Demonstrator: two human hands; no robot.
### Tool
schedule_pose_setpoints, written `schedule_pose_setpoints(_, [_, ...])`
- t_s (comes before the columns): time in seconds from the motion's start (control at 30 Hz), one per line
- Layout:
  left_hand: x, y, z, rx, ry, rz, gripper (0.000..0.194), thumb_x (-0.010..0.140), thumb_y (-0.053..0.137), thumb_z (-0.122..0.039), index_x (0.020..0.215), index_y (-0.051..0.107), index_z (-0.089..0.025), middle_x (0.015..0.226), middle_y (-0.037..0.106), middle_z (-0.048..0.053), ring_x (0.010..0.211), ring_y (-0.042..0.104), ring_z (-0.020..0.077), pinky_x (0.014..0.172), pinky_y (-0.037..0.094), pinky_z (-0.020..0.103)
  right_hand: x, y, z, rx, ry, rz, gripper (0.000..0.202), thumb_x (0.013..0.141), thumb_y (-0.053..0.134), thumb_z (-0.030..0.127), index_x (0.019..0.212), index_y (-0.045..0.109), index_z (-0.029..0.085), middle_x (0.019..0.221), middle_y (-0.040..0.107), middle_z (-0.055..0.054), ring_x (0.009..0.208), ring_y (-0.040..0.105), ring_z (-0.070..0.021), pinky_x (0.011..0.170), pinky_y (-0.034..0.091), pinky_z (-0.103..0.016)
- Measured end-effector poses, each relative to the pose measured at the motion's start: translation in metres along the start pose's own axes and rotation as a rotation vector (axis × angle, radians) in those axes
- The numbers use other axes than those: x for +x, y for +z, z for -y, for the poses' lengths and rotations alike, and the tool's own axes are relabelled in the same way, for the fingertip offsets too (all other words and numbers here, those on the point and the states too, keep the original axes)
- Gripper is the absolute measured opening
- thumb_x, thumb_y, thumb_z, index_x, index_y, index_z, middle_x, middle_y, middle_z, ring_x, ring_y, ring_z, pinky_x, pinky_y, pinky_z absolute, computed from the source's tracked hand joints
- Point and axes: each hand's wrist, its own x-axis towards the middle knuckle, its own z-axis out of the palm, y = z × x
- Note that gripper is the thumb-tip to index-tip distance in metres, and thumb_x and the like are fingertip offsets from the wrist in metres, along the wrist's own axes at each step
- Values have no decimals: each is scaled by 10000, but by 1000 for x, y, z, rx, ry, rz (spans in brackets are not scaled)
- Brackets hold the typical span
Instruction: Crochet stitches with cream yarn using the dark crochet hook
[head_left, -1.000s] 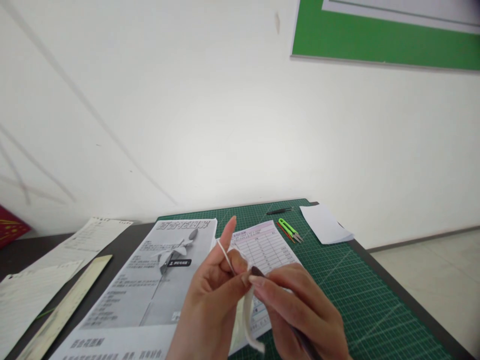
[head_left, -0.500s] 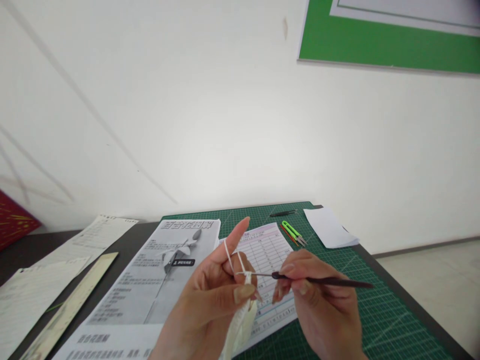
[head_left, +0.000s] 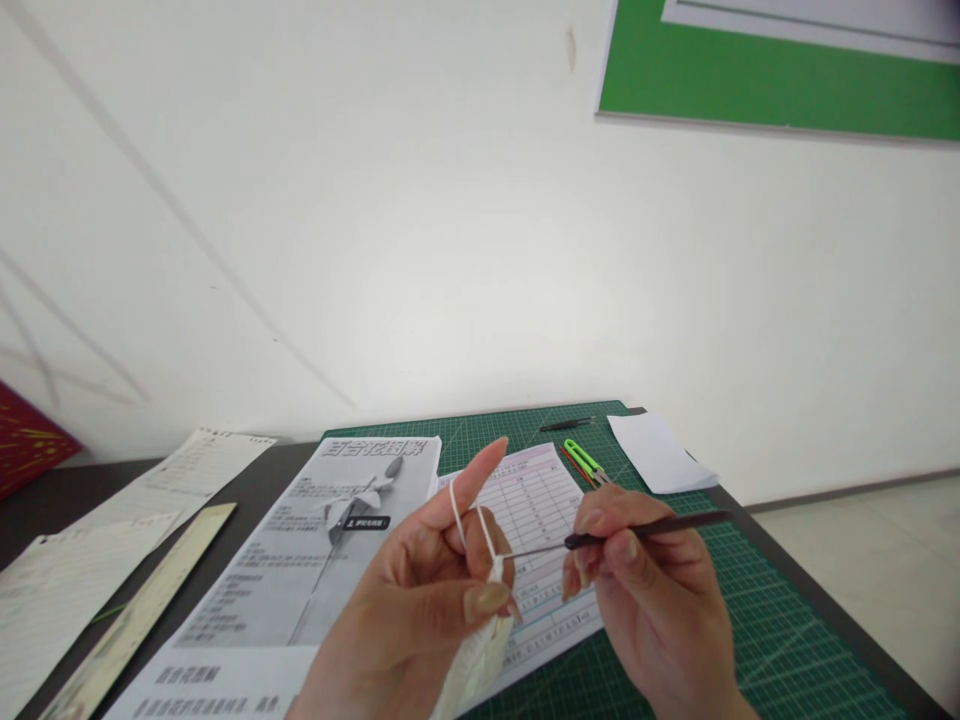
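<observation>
My left hand (head_left: pixel 420 590) pinches a white crochet piece (head_left: pixel 476 665) between thumb and fingers, its lower part hanging below the hand. White yarn (head_left: pixel 458 515) loops round the raised index finger and runs down to the top of the piece. In my right hand (head_left: pixel 660 600) is a crochet hook (head_left: pixel 667 524) with a dark handle, held like a pen. Its thin metal shaft points left and its tip meets the top stitch by my left fingers. The tip itself is too small to make out clearly.
Under my hands lie a printed chart (head_left: pixel 536 490) and a green cutting mat (head_left: pixel 780 620). Beyond are green thread snips (head_left: pixel 583 458), dark tweezers (head_left: pixel 566 425) and white paper (head_left: pixel 660 455). Leftward are a printed flower sheet (head_left: pixel 300 560), a ruler (head_left: pixel 150 610) and handwritten pages (head_left: pixel 75 590).
My right hand has shifted slightly right, and the hook's handle end has tilted upward. The hook tip has moved a little right and down at the top of the crochet piece.
</observation>
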Motion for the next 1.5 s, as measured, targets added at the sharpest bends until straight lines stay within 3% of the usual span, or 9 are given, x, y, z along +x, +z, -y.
schedule_pose_setpoints(0.23, [2, -3, -3, -14, -73, -10, 634, 582, 737, -27, 1189, 658, -190, 573, 583, -14, 563, 511, 109, 529, 394, 203, 1, -3, 2, 14, 29, 14, 77, 794, 703, 250, 763, 732, 185, 660, 599, 0, 548, 609, -111, 474, 524, -221])
schedule_pose_setpoints(0.37, [1, -1, -3, 60, -53, -23, 607, 567, 765, -52, 1150, 685, -199, 567, 580, -25, 565, 518, 107, 531, 396, 203, 4, -3, 2, 105, 127, -39, 95, 766, 732, 248, 728, 723, 162, 631, 622, 9, 513, 607, -88, 459, 537, -182])
schedule_pose_setpoints(0.53, [0, 0, 6, 445, 185, -73, 515, 669, 762, -99, 1129, 692, -320, 628, 552, -48, 567, 496, 81, 593, 414, 200, 7, -3, -7, 337, 481, -150, 117, 727, 771, 232, 726, 724, 126, 527, 647, 19, 374, 536, -31, 383, 513, -112])
schedule_pose_setpoints(0.63, [2, -2, 13, 609, 321, -140, 491, 723, 731, -134, 1151, 672, -367, 655, 554, -40, 588, 502, 96, 671, 436, 238, 8, -1, -12, 413, 601, -196, 156, 670, 815, 219, 737, 731, 106, 491, 644, 19, 376, 538, -25, 390, 512, -97])
schedule_pose_setpoints(0.7, [5, -6, 17, 625, 341, -179, 478, 742, 718, -149, 1164, 663, -366, 676, 555, -34, 627, 525, 100, 697, 439, 235, 7, 1, -14, 409, 585, -210, 165, 659, 822, 212, 750, 734, 106, 501, 653, 15, 392, 559, -33, 402, 520, -102])
schedule_pose_setpoints(0.87, [11, -8, 18, 500, 280, -54, 506, 750, 720, -160, 1207, 630, -359, 677, 584, -30, 639, 547, 95, 653, 443, 210, 5, 4, -13, 340, 485, -241, 167, 676, 811, 219, 779, 733, 113, 523, 664, 9, 431, 587, -54, 433, 538, -132])
schedule_pose_setpoints(1.03, [10, 0, 19, 418, 229, -163, 485, 747, 713, -143, 1181, 651, -351, 672, 593, -33, 684, 571, 109, 696, 443, 225, 5, 5, -13, 346, 489, -212, 148, 713, 783, 245, 775, 722, 126, 525, 648, 22, 423, 568, -50, 420, 525, -133])
schedule_pose_setpoints(1.27, [8, -1, 19, 521, 254, -205, 467, 763, 706, -186, 1191, 642, -360, 708, 562, -27, 685, 536, 106, 673, 426, 222, 5, 4, -16, 456, 542, -187, 129, 730, 771, 222, 785, 722, 116, 540, 656, 16, 417, 566, -40, 400, 504, -106])
schedule_pose_setpoints(1.5, [7, 10, 21, 427, 285, -242, 418, 725, 738, -189, 1115, 695, -334, 753, 618, -18, 701, 567, 115, 691, 449, 226, 5, 3, -17, 496, 582, -193, 145, 724, 779, 229, 796, 722, 117, 543, 656, 16, 429, 564, -30, 434, 496, -88])
